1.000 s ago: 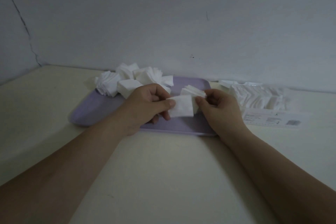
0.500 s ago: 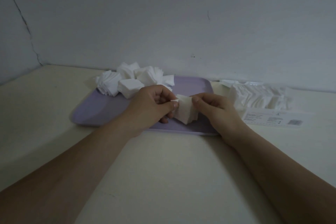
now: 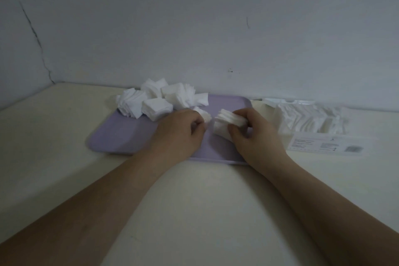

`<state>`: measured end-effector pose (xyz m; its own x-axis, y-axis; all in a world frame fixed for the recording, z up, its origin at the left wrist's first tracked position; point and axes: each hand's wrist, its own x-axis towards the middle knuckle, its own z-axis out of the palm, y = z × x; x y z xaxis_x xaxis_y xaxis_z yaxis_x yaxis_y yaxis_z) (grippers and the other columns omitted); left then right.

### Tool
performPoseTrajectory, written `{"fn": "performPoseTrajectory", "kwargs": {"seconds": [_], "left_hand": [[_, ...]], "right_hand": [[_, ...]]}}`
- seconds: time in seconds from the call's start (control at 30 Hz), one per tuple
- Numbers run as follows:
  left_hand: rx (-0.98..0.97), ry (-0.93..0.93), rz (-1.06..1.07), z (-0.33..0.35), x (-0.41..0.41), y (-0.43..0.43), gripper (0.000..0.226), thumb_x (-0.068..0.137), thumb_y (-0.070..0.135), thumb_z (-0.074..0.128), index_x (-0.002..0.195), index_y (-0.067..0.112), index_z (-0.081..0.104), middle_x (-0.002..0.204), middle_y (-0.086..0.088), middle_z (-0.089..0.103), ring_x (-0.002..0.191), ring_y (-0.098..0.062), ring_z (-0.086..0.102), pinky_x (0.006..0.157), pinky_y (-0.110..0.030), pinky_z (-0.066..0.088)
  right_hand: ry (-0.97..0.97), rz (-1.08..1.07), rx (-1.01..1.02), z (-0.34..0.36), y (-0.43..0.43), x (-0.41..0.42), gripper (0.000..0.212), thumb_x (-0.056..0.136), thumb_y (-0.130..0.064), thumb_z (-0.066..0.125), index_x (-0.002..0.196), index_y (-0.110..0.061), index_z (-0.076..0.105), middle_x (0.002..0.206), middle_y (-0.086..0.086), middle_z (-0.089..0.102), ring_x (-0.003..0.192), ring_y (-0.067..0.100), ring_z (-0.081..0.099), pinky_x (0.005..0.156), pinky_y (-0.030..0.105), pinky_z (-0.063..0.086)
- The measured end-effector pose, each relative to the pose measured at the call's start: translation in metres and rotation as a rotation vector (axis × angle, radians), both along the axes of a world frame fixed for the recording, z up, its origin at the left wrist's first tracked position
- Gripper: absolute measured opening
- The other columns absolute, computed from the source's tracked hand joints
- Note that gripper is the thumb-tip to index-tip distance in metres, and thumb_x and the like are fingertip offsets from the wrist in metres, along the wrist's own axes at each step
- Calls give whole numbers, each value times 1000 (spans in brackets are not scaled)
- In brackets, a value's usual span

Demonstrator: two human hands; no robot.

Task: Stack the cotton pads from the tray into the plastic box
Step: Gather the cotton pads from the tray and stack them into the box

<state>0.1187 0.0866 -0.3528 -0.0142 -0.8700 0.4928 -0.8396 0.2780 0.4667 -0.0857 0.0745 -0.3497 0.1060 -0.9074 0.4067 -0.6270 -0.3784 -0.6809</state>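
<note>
White square cotton pads (image 3: pixel 155 101), several loose heaps, remain on the lilac plastic tray (image 3: pixel 121 134); the clear plastic box (image 3: pixel 311 119) alongside on the counter holds many. My right hand (image 3: pixel 257 134) fingers grip a small stack (image 3: pixel 228 120); left hand (image 3: pixel 179 131) fingers pinch a few: I judge roughly halfway.

Tray (image 3: pixel 121 136): near-left corner bare. Loose cotton pads (image 3: pixel 159 99) crowd its far-left corner. Both hands block the tray's near-right part. Plastic box (image 3: pixel 313 119) stands off its right edge.

label (image 3: pixel 328 145) print – too small | left hand (image 3: pixel 179 134) fingertips – seemingly curled under
</note>
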Motion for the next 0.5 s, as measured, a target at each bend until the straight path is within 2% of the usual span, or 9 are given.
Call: {"fn": "performPoseTrajectory", "kwargs": {"seconds": [0.03, 0.1, 0.17, 0.2, 0.3, 0.37, 0.5], "left_hand": [[-8, 37, 7, 2, 0, 0, 14, 89, 30, 72, 85, 17, 72, 87, 1, 70, 82, -19, 66, 78, -36, 50], [4, 102, 29, 4, 1, 0, 16, 84, 30, 80, 85, 17, 70, 90, 3, 67, 83, -15, 61, 79, -29, 47], [68, 181, 59, 6, 3, 0, 28, 78, 30, 85, 98, 20, 67, 102, 3, 63, 91, -14, 60, 84, -27, 48], [109, 232, 76, 7, 5, -1, 38, 76, 30, 87, 106, 22, 65, 108, 2, 62, 95, -15, 61, 87, -29, 49], [211, 344, 103, 10, 11, -3, 65, 71, 30, 91, 128, 22, 60, 118, 1, 62, 105, -17, 64, 96, -37, 53], [261, 364, 97, 12, 11, -1, 63, 72, 29, 91, 128, 23, 62, 114, 3, 67, 102, -16, 66, 94, -36, 54], [239, 379, 49, 13, 6, 1, 37, 73, 19, 89, 102, 24, 67, 93, 9, 69, 79, -10, 63, 73, -25, 49]], "right_hand": [[27, 8, 18, 1, 1, 0, 32, 91, -28, 65, 121, -36, 61, 99, -12, 68, 96, 16, 64, 88, 33, 51], [94, 29, 36, 2, 4, 0, 46, 93, -29, 63, 137, -38, 55, 104, -9, 67, 101, 17, 62, 92, 33, 50], [126, 40, 21, 1, 5, 0, 49, 95, -30, 61, 142, -39, 52, 116, -9, 69, 107, 17, 62, 97, 35, 50], [118, 38, 19, 1, 4, 0, 47, 95, -30, 60, 141, -39, 53, 115, -9, 69, 108, 18, 62, 98, 36, 50], [82, 20, 40, 1, 2, 0, 41, 95, -28, 60, 135, -38, 57, 99, -11, 67, 100, 19, 65, 94, 37, 52], [64, 15, 51, 0, 1, 0, 37, 94, -28, 61, 129, -39, 60, 95, -12, 68, 95, 18, 66, 91, 37, 53], [19, 17, 63, -2, -2, -1, 31, 92, -27, 63, 121, -39, 63, 98, -12, 71, 92, 15, 66, 90, 38, 55]]}}
